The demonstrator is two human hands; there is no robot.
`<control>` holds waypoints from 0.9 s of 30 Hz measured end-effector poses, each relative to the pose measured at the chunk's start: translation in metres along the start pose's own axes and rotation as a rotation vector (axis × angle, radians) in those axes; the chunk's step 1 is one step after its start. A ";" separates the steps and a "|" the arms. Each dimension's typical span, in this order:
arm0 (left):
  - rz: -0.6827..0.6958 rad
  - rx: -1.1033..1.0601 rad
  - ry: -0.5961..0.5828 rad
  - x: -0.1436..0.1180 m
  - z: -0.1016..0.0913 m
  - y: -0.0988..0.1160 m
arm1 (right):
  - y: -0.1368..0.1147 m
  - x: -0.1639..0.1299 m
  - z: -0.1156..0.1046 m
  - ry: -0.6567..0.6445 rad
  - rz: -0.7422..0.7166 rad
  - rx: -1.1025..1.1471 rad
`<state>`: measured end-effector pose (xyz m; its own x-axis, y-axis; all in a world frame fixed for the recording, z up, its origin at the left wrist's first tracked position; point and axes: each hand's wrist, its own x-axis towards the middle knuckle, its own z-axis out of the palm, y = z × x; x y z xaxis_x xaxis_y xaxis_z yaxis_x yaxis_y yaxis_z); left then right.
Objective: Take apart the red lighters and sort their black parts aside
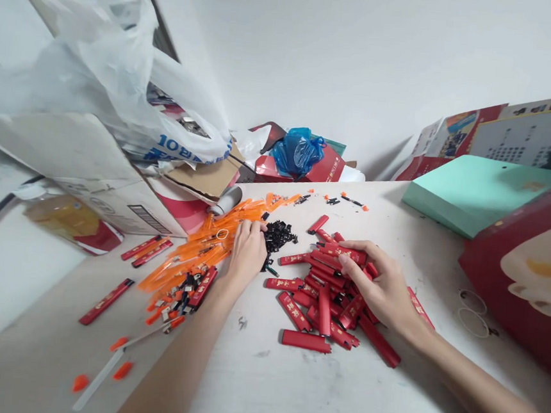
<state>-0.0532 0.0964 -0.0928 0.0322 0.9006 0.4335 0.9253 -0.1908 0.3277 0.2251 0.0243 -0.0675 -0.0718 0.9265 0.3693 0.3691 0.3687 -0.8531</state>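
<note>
My left hand (248,249) is closed, its fingertips pinched at a small black part (265,216) between the orange pieces and the black heap. That heap of small black parts (280,234) lies just right of the fingers. Translucent orange strips (204,245) spread out to the left of this hand. My right hand (382,283) grips a flat red casing (351,255) with gold print between thumb and fingers. Beneath it lies a loose pile of similar red casings (324,307), several showing black ends.
Several red casings (106,301) and orange bits (123,370) lie at the left by a clear strip (101,377). A carton (113,186) with a white plastic bag (108,70) stands behind. On the right are a mint-green box (479,189), a red bag (530,267) and clear rings (473,314).
</note>
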 end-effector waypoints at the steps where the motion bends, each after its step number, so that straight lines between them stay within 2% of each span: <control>1: 0.003 0.007 -0.004 -0.001 0.001 -0.001 | -0.001 -0.001 0.000 0.003 0.024 0.043; 6: 0.005 0.010 -0.011 -0.001 0.005 -0.006 | -0.010 -0.001 -0.001 -0.063 0.144 0.326; 10: 0.004 -0.026 0.034 0.001 -0.002 0.001 | -0.014 0.000 -0.001 -0.111 0.191 0.464; 12: 0.019 -0.156 0.072 -0.002 -0.012 0.013 | -0.014 -0.001 0.000 -0.117 0.199 0.502; 13: 0.039 -0.299 0.065 -0.006 -0.018 0.022 | -0.013 -0.002 0.002 -0.118 0.197 0.516; 16: 0.074 -0.699 -0.044 -0.023 -0.033 0.053 | -0.012 -0.005 0.005 -0.122 0.187 0.539; 18: 0.120 -0.848 -0.075 -0.037 -0.037 0.072 | -0.011 -0.006 0.008 -0.129 0.183 0.545; 22: 0.227 -0.916 0.037 -0.057 -0.033 0.095 | -0.011 -0.007 0.010 -0.179 0.144 0.541; 27: 0.327 -0.894 0.122 -0.062 -0.034 0.101 | -0.010 -0.011 0.011 -0.223 -0.022 0.410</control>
<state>0.0254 0.0077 -0.0581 0.1515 0.7127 0.6850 0.2452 -0.6984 0.6724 0.2124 0.0117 -0.0667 -0.2895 0.8952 0.3388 -0.0277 0.3460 -0.9378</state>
